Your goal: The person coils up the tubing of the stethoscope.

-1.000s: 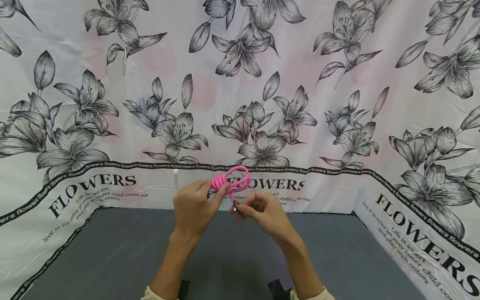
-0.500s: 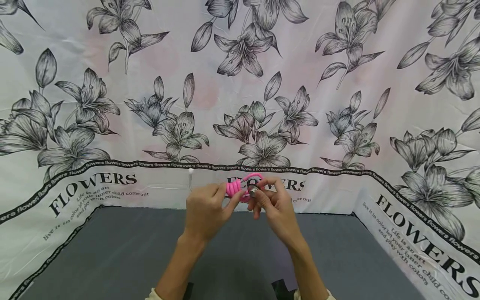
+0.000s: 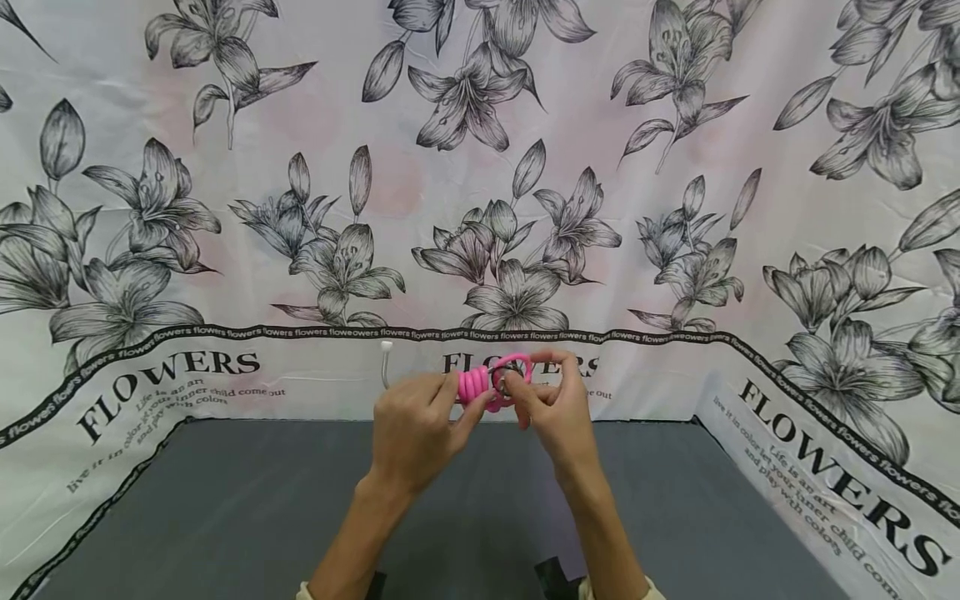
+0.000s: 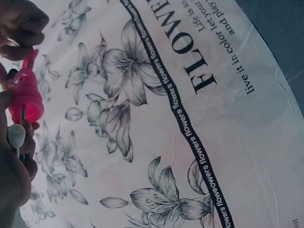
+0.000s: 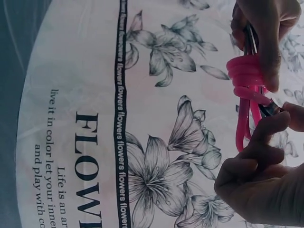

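Note:
A pink stethoscope is held up between both hands in the head view, its tubing (image 3: 472, 384) wound in several tight coils. My left hand (image 3: 412, 425) grips the coiled part, thumb along its near side. A white ear tip (image 3: 386, 346) on a thin metal stem pokes up behind that hand. In the right wrist view, metal ear tubes (image 5: 250, 40) run into the coils from the left hand's side. My right hand (image 3: 558, 421) pinches the metal chest piece (image 5: 271, 108) beside a loose pink loop. Fingers partly hide the chest piece.
A dark grey tabletop (image 3: 480, 517) lies below both hands. Behind it hangs a white cloth (image 3: 480, 192) printed with flowers and lettering, which also runs along both sides of the table.
Both hands have shifted right with the stethoscope. The right hand has brought the chest piece up from below the loop to beside the coils, its index finger now at the loop.

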`<state>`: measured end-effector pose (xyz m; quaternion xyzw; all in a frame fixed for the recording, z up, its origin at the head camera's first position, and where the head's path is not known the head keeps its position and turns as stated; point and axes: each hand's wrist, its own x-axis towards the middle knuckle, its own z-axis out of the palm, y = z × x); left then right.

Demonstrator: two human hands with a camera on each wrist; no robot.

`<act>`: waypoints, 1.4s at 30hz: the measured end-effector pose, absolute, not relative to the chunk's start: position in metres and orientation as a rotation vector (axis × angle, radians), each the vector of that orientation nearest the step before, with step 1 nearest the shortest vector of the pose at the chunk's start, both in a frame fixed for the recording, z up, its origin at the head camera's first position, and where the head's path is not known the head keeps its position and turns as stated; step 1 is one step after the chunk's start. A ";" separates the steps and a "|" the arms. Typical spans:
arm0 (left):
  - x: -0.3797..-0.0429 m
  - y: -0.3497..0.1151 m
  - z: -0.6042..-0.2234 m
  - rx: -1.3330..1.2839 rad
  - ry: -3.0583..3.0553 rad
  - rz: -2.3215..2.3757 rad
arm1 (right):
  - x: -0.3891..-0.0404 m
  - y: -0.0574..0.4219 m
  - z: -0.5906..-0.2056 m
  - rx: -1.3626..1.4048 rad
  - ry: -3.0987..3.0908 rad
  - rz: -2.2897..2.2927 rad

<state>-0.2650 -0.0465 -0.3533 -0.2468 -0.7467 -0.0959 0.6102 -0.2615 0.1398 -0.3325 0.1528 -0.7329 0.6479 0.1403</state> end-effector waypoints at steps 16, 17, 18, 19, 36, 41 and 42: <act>-0.266 -0.048 -0.345 -0.587 -1.650 -0.255 | -0.276 0.156 -0.323 0.827 -2.030 2.301; -0.265 -0.048 -0.345 -0.592 -1.648 -0.256 | -0.275 0.155 -0.323 0.801 -2.030 2.275; -0.265 -0.048 -0.345 -0.595 -1.649 -0.257 | -0.275 0.154 -0.323 0.767 -2.035 2.237; -0.265 -0.048 -0.344 -0.598 -1.647 -0.260 | -0.275 0.152 -0.323 0.733 -2.041 2.192; -0.265 -0.045 -0.353 -0.602 -1.656 -0.319 | -0.279 0.121 -0.344 0.398 -1.933 1.754; -0.265 -0.046 -0.354 -0.578 -1.691 -0.309 | -0.281 0.126 -0.343 0.484 -2.025 1.823; -0.265 -0.046 -0.354 -0.575 -1.701 -0.311 | -0.281 0.128 -0.341 0.502 -2.054 1.830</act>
